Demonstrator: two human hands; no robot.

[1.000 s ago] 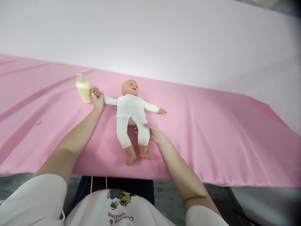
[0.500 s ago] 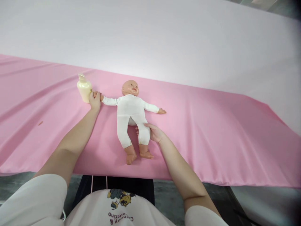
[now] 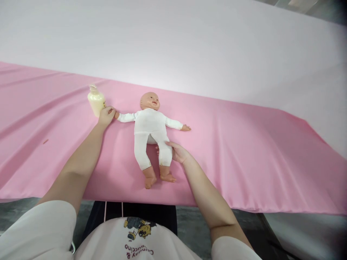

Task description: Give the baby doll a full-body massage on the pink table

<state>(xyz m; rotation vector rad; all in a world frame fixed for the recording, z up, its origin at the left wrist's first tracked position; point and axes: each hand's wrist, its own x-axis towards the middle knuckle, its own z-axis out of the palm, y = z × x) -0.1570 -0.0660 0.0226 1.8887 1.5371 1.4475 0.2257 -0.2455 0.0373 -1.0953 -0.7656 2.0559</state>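
Note:
A baby doll (image 3: 150, 124) with a bald head and a white cloth body lies on its back on the pink cloth (image 3: 244, 151). Its arms are spread and its bare feet point towards me. My left hand (image 3: 106, 113) is closed around the doll's hand at the left, hiding most of it. My right hand (image 3: 176, 151) grips the doll's leg on the right at about the knee, its fingertips showing on the inner side. Just behind my left hand stands a pale yellow pump bottle (image 3: 96, 102), partly covered by that hand.
A small brown stick-like piece (image 3: 46, 141) lies on the cloth at the left. Behind the cloth rises a plain white surface (image 3: 173, 47). The cloth's front edge hangs close to my body.
My left hand has turned at the wrist and shifted slightly left, still holding the doll's hand. My right hand keeps its hold on the leg.

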